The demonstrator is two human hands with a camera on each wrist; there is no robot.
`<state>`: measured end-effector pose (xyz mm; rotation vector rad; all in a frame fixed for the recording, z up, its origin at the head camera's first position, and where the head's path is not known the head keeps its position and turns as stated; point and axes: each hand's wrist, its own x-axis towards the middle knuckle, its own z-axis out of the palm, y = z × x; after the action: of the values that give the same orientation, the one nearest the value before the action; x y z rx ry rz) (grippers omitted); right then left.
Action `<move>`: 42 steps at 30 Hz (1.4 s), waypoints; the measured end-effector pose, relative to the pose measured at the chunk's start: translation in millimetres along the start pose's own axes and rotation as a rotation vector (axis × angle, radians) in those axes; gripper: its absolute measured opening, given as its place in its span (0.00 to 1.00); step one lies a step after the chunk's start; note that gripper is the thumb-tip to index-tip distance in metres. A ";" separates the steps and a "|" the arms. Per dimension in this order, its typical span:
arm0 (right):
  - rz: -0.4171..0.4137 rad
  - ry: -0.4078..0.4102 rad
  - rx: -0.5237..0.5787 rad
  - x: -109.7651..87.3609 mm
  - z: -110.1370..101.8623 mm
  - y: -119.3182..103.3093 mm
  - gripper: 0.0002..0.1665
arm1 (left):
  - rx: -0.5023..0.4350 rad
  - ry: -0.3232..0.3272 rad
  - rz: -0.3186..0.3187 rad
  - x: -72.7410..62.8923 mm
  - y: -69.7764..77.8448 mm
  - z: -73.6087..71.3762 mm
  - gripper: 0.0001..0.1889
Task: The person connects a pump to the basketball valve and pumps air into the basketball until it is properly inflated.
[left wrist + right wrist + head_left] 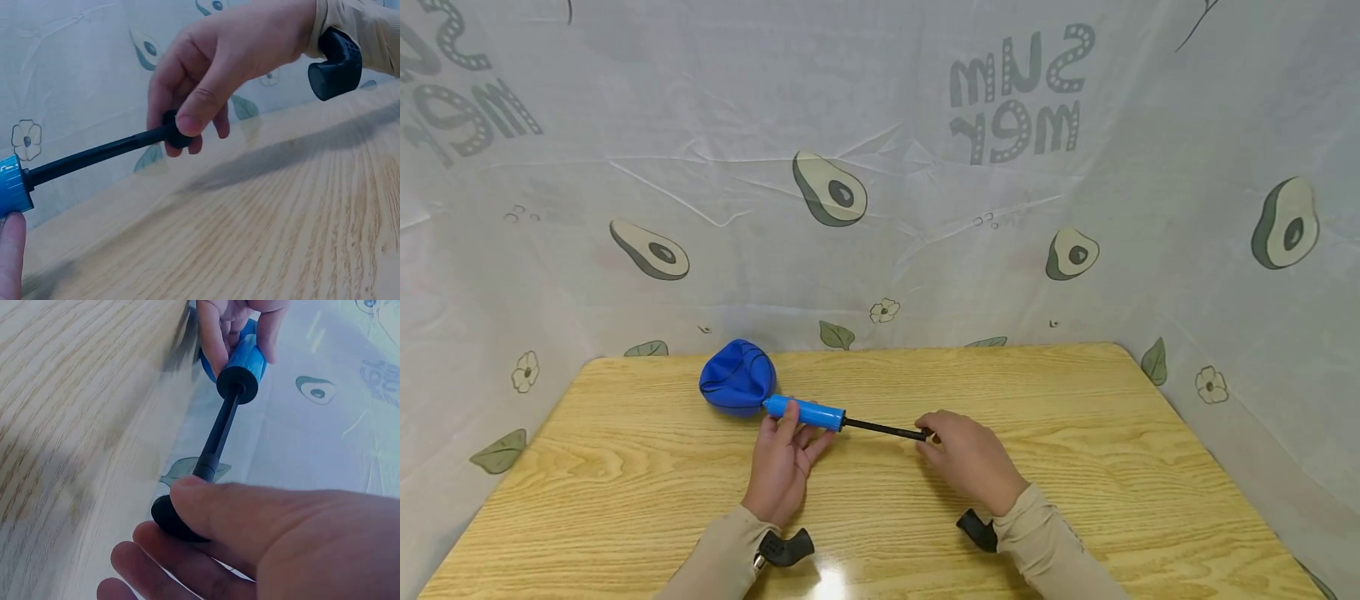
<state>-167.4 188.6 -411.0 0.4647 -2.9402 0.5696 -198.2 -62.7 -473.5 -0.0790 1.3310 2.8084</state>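
A blue hand pump (820, 415) with a black rod is held above the table by both hands. My left hand (781, 471) grips the blue barrel between thumb and fingers. At the rod's far end, my right hand (972, 457) pinches the black handle (172, 519) between thumb and forefinger. The rod (94, 159) stands well out of the barrel. A limp, creased blue ball (737, 379) with dark lines is at the barrel's left tip, mostly hidden behind the left hand in the right wrist view.
Beneath the hands lies a wood-grain table (1075, 500). A pale curtain (925, 275) printed with avocados, leaves and flowers hangs behind and at both sides of it. Black wrist devices (786, 548) sit on both sleeves.
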 end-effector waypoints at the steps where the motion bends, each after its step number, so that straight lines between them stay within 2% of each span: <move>1: 0.006 -0.005 0.003 0.6 -0.1 0.0 0.16 | 0.001 -0.002 0.005 0.0 0.1 -0.4 0.19; 5: 0.015 -0.012 0.029 2.7 0.2 0.0 0.18 | 0.000 0.003 0.014 -0.1 -0.4 -1.8 0.17; 11: 0.017 -0.004 0.054 3.3 -0.3 0.1 0.14 | -0.010 0.016 0.006 0.2 0.2 -3.0 0.17; 16: 0.003 -0.009 0.052 2.1 -1.2 0.4 0.12 | -0.020 0.025 0.002 0.6 0.5 -2.2 0.17; 21: -0.021 0.004 0.025 1.6 -0.7 0.8 0.10 | -0.004 0.007 0.011 0.1 -0.1 -2.7 0.20; 26: -0.026 0.012 -0.007 1.4 -0.4 0.2 0.11 | 0.003 -0.004 0.010 -0.8 -2.0 -2.7 0.17; 30: -0.034 0.005 -0.007 0.5 0.3 0.5 0.11 | 0.010 0.003 -0.003 -1.9 -4.2 -1.5 0.15; 36: -0.116 -0.005 0.013 0.4 1.7 -0.5 0.11 | 0.042 0.025 -0.034 -5.7 -6.4 3.5 0.14; 42: -0.150 -0.005 -0.001 0.7 2.2 -4.2 0.10 | 0.063 -0.013 -0.084 -11.4 -8.6 11.8 0.19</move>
<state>-166.8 183.9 -411.5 0.6795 -2.8776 0.5491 -186.8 -48.1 -472.0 -0.1117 1.3777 2.6915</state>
